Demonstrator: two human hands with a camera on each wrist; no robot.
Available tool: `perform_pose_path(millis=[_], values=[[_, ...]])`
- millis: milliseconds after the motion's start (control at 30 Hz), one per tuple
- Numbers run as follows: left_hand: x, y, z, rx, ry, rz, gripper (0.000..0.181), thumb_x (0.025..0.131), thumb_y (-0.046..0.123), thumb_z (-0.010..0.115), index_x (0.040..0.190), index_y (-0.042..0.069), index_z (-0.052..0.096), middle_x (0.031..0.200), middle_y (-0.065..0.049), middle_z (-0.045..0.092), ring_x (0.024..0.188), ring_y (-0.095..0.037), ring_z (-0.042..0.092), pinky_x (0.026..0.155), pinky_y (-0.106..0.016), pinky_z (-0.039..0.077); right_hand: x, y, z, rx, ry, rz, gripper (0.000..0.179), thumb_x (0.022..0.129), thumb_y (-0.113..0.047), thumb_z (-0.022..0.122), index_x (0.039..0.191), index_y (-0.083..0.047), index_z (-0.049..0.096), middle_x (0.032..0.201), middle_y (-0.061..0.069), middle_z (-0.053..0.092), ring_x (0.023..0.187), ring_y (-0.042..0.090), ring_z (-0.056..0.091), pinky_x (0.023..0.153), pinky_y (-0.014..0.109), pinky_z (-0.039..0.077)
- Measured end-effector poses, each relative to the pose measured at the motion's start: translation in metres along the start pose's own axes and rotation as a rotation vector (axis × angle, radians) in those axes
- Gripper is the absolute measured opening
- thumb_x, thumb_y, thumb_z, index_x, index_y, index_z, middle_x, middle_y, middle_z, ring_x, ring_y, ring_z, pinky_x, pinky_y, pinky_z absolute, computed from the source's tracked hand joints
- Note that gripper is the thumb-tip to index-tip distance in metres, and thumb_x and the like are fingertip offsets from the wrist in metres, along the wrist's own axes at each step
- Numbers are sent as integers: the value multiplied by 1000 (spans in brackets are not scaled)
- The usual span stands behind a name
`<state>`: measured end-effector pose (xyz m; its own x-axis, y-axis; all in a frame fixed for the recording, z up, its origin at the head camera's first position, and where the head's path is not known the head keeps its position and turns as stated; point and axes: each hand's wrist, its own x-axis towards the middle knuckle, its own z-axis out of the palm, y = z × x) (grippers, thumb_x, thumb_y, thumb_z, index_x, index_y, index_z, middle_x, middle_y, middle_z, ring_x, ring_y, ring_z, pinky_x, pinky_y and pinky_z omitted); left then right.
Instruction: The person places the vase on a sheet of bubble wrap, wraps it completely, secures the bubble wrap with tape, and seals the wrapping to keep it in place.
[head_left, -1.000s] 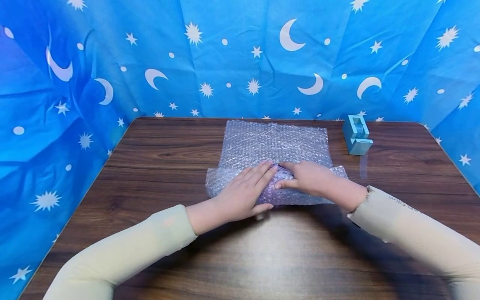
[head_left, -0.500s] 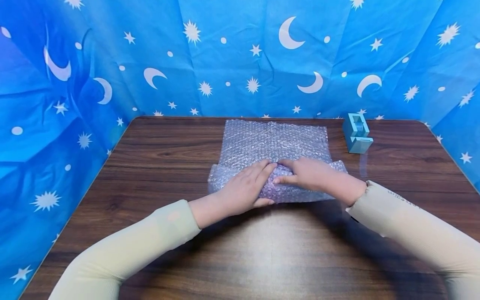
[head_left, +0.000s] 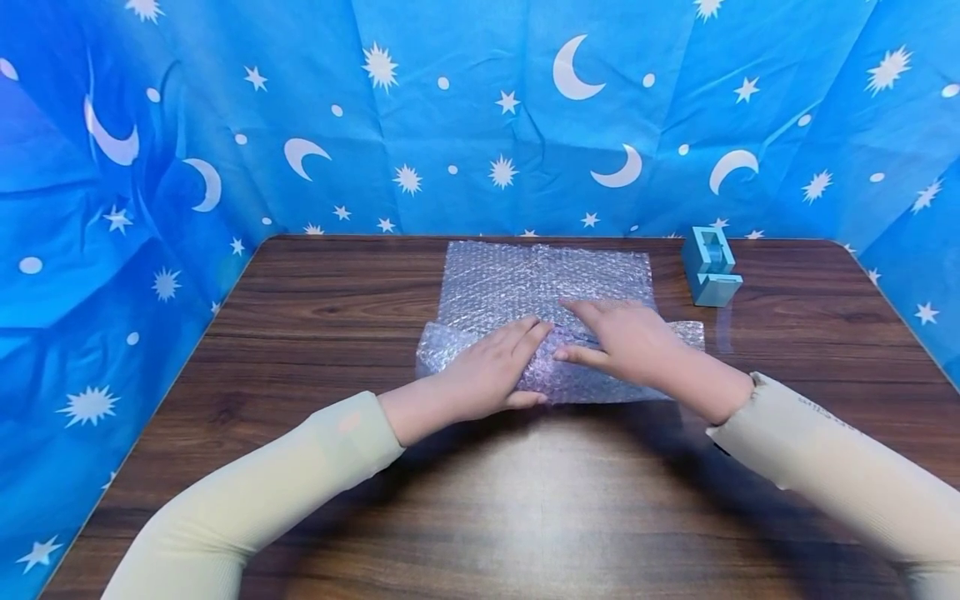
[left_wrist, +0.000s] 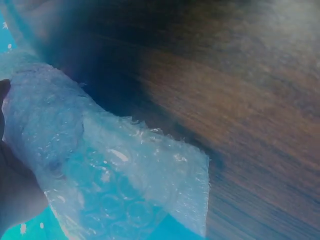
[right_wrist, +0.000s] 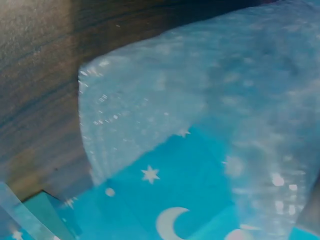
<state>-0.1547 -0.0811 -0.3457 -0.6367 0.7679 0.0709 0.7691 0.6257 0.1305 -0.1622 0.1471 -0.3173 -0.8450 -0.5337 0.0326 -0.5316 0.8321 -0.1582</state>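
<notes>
A sheet of bubble wrap lies on the table, its near part folded over a purple-tinted thing whose kind the wrap hides. My left hand rests on the left of this bundle, fingers straight over the top and thumb spread along the near side. To the right, my right hand is over the bundle, its fingers straight toward the far sheet and its thumb apart. Dim and blurred, the left wrist view shows the wrap's loose left end. In the right wrist view, the right end of the wrap sticks out.
A teal tape dispenser stands at the back right, beside the sheet. A clear strip lies in front of it. The dark wooden table ends at a blue curtain with moons and stars.
My right hand has shifted away from the bundle's middle to the right, fingers reaching farther over the sheet. My left hand stays on the bundle, with hardly any movement.
</notes>
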Motion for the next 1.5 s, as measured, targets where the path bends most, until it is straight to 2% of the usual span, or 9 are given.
perform_pose_path(millis=[67, 167, 267, 433, 567, 767, 1000, 1233, 1500], values=[[2, -1, -1, -16, -17, -6, 87, 93, 47, 62, 153, -3, 23, 155, -30, 33, 146, -41, 34, 122, -50, 29, -7, -2, -1, -51, 129, -37, 77, 93, -55, 58, 151, -8, 39, 144, 20, 53, 134, 39, 50, 111, 59, 39], [5, -3, -3, -41, -39, -10, 87, 94, 46, 62, 153, -3, 23, 156, -30, 32, 146, -41, 33, 122, -51, 28, -22, -8, 3, -120, 325, -147, 71, 90, -44, 66, 145, -4, 46, 142, 20, 54, 131, 38, 51, 108, 58, 42], [8, -5, -5, -73, -59, -19, 87, 94, 46, 63, 153, -3, 22, 156, -29, 31, 147, -41, 31, 122, -50, 27, -37, -15, 14, -195, 397, -238, 69, 87, -41, 68, 142, -3, 49, 142, 18, 55, 132, 36, 52, 108, 59, 42], [11, -7, -10, -122, -108, -61, 86, 94, 45, 62, 155, 0, 21, 159, -26, 27, 150, -38, 27, 124, -49, 24, -48, -22, 35, -306, 346, -240, 81, 83, -48, 74, 147, -6, 45, 152, 13, 47, 141, 30, 45, 114, 60, 36], [14, -6, -10, -164, -149, -79, 87, 95, 46, 61, 156, 2, 19, 161, -24, 24, 152, -36, 23, 125, -48, 22, -46, -21, 43, -322, 315, -213, 90, 81, -53, 75, 148, -5, 42, 155, 13, 44, 143, 30, 43, 115, 59, 35], [15, -14, -9, -245, -144, -100, 87, 93, 45, 65, 156, 5, 20, 162, -21, 24, 152, -33, 23, 126, -46, 20, -32, -24, 35, -240, 216, -188, 93, 82, -58, 70, 151, -3, 37, 155, 16, 42, 142, 33, 44, 112, 58, 39], [12, -19, -9, -287, -156, -131, 91, 92, 44, 66, 157, 4, 16, 163, -20, 24, 152, -33, 25, 126, -45, 21, -15, -19, 30, -155, 186, -215, 104, 74, -58, 78, 152, -5, 35, 154, 16, 43, 137, 36, 48, 106, 65, 42], [13, -20, -10, -336, -190, -186, 95, 92, 47, 65, 157, 1, 12, 164, -19, 20, 152, -33, 23, 126, -44, 20, -3, -16, 29, -161, 138, -157, 113, 67, -64, 79, 153, -9, 34, 151, 18, 47, 129, 40, 54, 101, 64, 47], [15, -26, -13, -366, -206, -244, 96, 90, 50, 67, 157, 3, 18, 163, -17, 26, 150, -32, 29, 125, -43, 24, 11, -12, 27, -191, 114, -171, 103, 71, -66, 77, 152, -15, 38, 140, 19, 57, 122, 43, 59, 100, 60, 49]])
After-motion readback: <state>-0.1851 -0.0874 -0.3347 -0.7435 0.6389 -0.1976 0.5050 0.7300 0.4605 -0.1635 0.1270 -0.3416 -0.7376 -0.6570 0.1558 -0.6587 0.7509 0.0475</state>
